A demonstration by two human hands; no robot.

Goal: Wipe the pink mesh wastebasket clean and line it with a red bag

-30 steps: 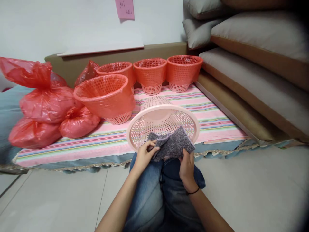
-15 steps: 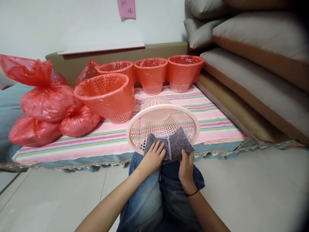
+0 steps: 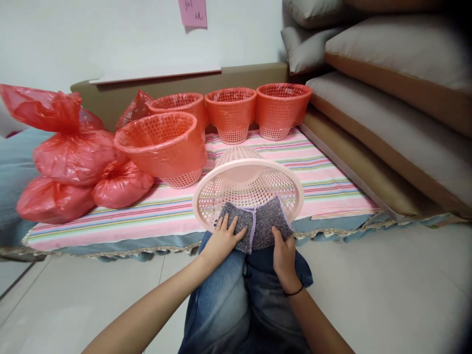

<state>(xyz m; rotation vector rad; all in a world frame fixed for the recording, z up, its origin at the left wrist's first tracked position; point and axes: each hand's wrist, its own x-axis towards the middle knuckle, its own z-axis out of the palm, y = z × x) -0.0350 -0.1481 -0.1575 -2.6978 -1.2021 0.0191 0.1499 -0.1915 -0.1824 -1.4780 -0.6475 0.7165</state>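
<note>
A folded grey cloth (image 3: 271,223) with lilac edging lies over my knees, its far edge against the mouth of a pale pink perforated basket (image 3: 197,204). That basket is tipped on its side, its opening facing me. My left hand (image 3: 222,241) rests flat on the left part of the cloth with its fingers spread. At the cloth's lower right corner my right hand (image 3: 284,258) pinches the edge, thumb on top and the other fingers hidden beneath.
Several pink baskets lined with red plastic, one of them a near basket (image 3: 162,147), stand on a striped cover (image 3: 147,216). Knotted red bags (image 3: 73,155) are piled at the left. Large cushions (image 3: 391,108) are stacked along the right. A wall is behind.
My left hand has slid a little left and its fingers have spread wider. The cloth's lilac centre edging has shifted left and now slants. My right hand keeps its pinch.
</note>
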